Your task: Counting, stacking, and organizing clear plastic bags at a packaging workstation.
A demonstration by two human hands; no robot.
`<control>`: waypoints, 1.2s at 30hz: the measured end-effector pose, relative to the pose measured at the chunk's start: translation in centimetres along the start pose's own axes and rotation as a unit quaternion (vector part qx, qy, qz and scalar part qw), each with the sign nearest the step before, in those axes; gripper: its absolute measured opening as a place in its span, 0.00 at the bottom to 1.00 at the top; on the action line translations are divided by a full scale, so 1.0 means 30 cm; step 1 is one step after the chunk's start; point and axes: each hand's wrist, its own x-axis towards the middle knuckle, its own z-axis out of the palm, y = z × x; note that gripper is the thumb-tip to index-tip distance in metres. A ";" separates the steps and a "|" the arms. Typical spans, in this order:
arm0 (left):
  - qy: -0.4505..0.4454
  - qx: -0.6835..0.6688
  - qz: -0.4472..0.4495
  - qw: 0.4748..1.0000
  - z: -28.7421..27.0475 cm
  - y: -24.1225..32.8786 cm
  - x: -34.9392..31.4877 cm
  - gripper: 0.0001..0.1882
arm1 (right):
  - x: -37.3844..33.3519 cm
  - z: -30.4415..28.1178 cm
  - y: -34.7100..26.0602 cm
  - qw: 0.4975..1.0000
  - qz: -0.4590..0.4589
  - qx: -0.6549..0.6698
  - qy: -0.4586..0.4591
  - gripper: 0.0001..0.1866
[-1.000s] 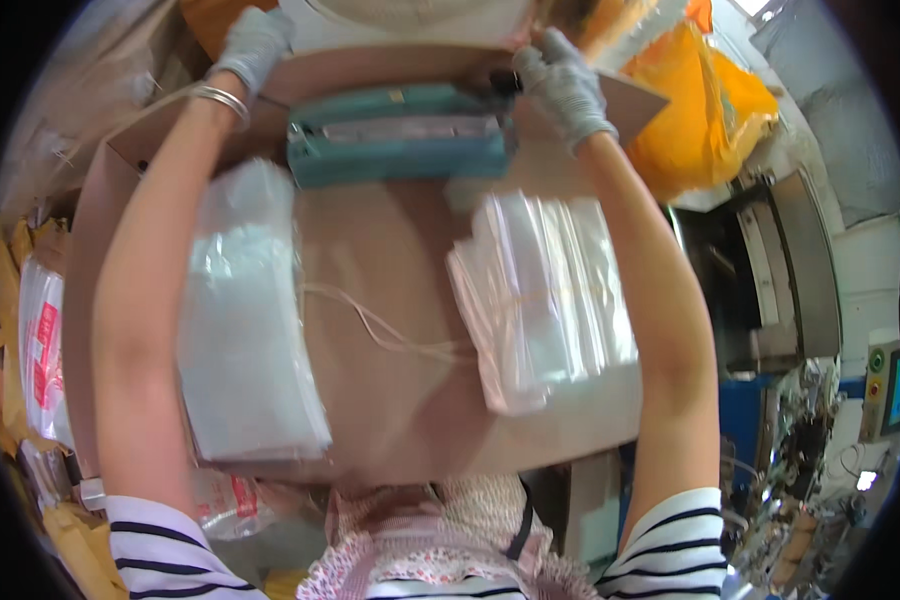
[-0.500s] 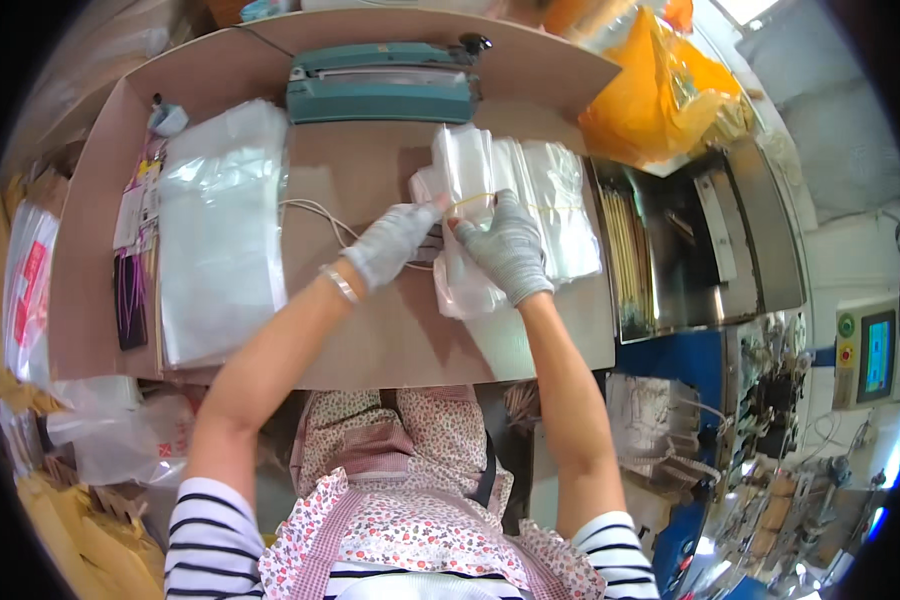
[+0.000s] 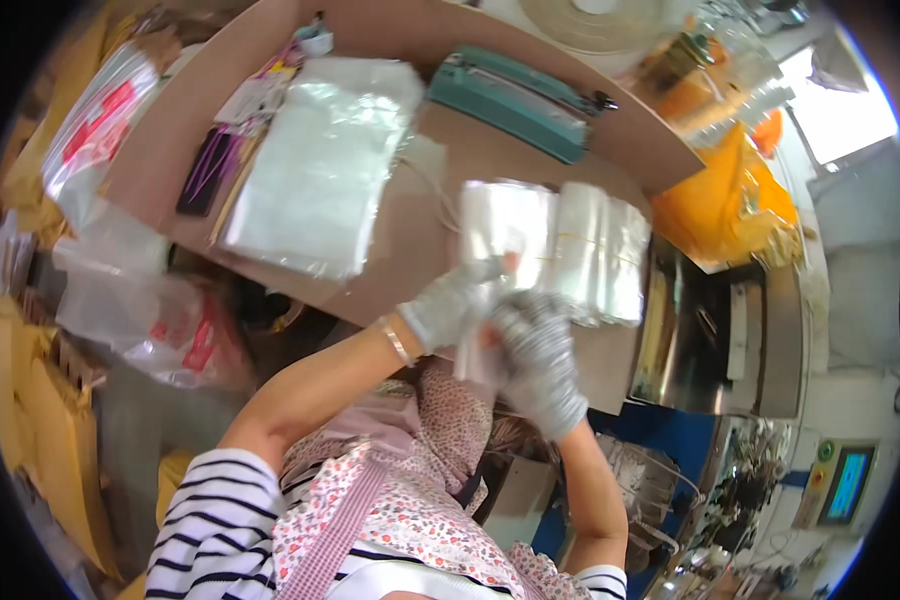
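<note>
My left hand (image 3: pixel 452 303), in a grey glove with bare fingertips, is closed on the left side of a bundle of clear plastic bags (image 3: pixel 505 220). My right hand (image 3: pixel 540 360), gloved alike, curls round the lower part of that bundle, its fingers smeared by motion. Whether a rubber band lies round this bundle is hidden by the hands and blur. Close by on the right lie more rolled bundles of clear bags (image 3: pixel 600 255), with a thin yellowish band across them.
A tall stack of flat clear bags (image 3: pixel 315 165) lies at left beside a dark tray with purple ties (image 3: pixel 208 172). A teal heat sealer (image 3: pixel 510 105) stands along the cardboard wall (image 3: pixel 630 135). To the right are an orange bag (image 3: pixel 725 205) and a metal machine (image 3: pixel 710 330).
The view has turned and shifted. My hands have come nearer to my body with the bundle's lower end. The stretched yellow band seen between my fingers no longer shows there.
</note>
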 end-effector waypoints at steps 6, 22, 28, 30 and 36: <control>0.197 0.114 0.051 0.972 0.021 0.182 0.012 0.31 | -0.280 -0.103 0.010 0.983 0.048 0.106 -0.139 0.09; 0.150 0.054 -0.001 0.987 0.021 0.256 0.012 0.28 | 0.235 -0.878 1.104 0.807 0.300 0.180 0.477 0.14; 0.111 0.025 -0.016 0.993 0.067 0.182 0.088 0.23 | 0.066 -0.184 0.317 0.941 0.192 0.258 0.104 0.24; 0.159 0.000 -0.023 0.987 0.081 0.136 0.080 0.25 | 0.030 -0.002 0.183 0.965 0.201 0.168 -0.020 0.34; 0.179 0.069 -0.017 0.981 -0.030 0.001 -0.066 0.27 | -0.048 0.175 0.067 0.924 0.297 0.242 0.012 0.40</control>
